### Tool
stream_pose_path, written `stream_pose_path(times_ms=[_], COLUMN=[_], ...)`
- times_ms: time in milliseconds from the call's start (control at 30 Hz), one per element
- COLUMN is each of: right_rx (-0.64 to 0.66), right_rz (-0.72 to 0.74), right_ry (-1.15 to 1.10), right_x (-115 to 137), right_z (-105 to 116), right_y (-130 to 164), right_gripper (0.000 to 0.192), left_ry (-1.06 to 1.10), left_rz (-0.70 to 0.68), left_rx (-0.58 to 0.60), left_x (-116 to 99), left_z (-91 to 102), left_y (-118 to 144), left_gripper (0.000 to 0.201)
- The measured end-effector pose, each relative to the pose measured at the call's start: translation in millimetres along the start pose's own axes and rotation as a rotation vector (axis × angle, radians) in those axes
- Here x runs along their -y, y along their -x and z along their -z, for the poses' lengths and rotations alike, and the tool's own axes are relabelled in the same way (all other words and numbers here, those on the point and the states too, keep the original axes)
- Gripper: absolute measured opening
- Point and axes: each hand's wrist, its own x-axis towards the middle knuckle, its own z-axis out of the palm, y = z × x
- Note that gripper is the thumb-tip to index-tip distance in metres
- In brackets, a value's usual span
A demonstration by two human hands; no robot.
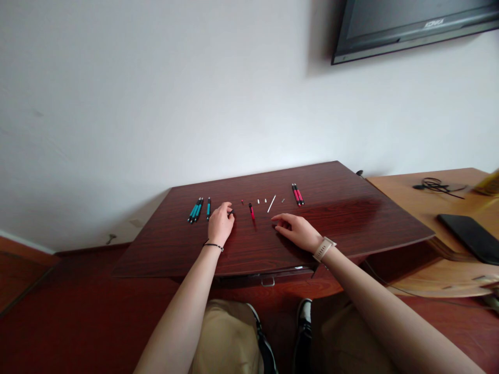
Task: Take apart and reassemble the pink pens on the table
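Note:
My left hand (221,223) is closed, with a small black pen part (231,212) between thumb and fingers. Just right of it, a pink and black pen barrel (251,212) stands or lies on the dark table. My right hand (298,231) rests low over the tabletop, fingers loosely curved and apart, holding nothing visible. Between and beyond the hands are a thin white refill (272,204), a small white piece (258,201), another white piece (265,200), a tiny red piece (242,201) and a small grey piece, perhaps a spring (283,200).
Several teal pens (195,210) lie at the left, with a single teal pen (208,208) beside them. Two pink pens (298,195) lie at the right of the dark table (351,208). A lighter desk (405,187) adjoins it, bearing a black device (470,236) and a coiled cable (436,184).

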Motion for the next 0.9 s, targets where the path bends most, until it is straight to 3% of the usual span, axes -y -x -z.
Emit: stream_pose_path(times_ms=[167,233,367,533,767,900], right_rx=[-0.019,-0.039,-0.125,-0.152,-0.155,-0.144], right_rz=[-0.005,-0.003,-0.004,-0.007,0.018,0.034], right_ry=[-0.016,-0.034,-0.118,-0.355,-0.506,-0.521], right_x=[5.9,9.1,17.0,27.0,22.8,23.6], right_z=[2.3,3.6,6.1,7.7,8.6,10.5], right_y=[-0.2,0.0,0.9,2.0,1.1,1.0], right_gripper=[0.028,0.029,0.031,0.041,0.032,0.028], left_ry=[0.099,0.110,0.175,0.197,0.209,0.204], left_rz=[-0.100,-0.213,-0.476,-0.734,-0.808,-0.803], left_rx=[-0.299,-0.327,-0.306,-0.226,-0.129,-0.117], left_x=[-12.6,-24.2,-56.8,-91.6,-100.4,-99.3], left_z=[19.2,28.1,34.9,26.3,10.8,12.2], left_y=[3.6,9.5,23.8,33.7,37.4,37.9], left_gripper=[0.037,0.039,0.045,0.057,0.057,0.056])
